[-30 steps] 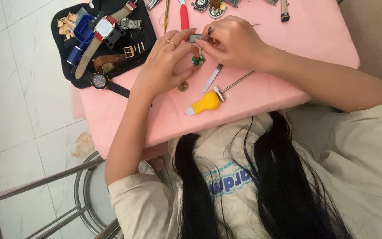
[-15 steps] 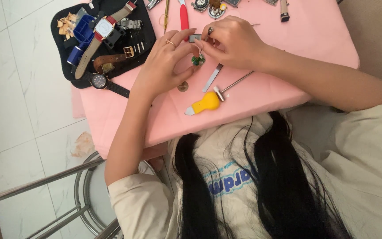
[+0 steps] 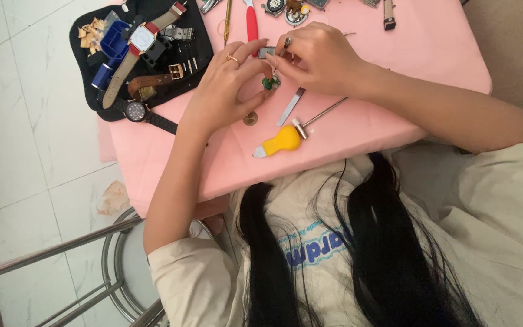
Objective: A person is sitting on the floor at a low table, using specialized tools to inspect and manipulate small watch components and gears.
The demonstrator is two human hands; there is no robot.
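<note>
Left hand (image 3: 222,91) and right hand (image 3: 316,57) pinch one thing — a small metal part (image 3: 267,52).

The small grey piece (image 3: 266,52) pinched between the left hand (image 3: 222,91) and the right hand (image 3: 319,57) is mostly covered by fingertips — its kind cannot be told, nor how firm either grip is. The green part (image 3: 269,82) below is too small to identify. The tools (image 3: 286,7) along the bench (image 3: 394,72) top are cut off by the edge.

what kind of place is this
Likely a small watch-repair bench: wristwatches and straps lie on a black tray, a yellow-handled tool sits on the pink table, and both hands work a tiny part.
</note>
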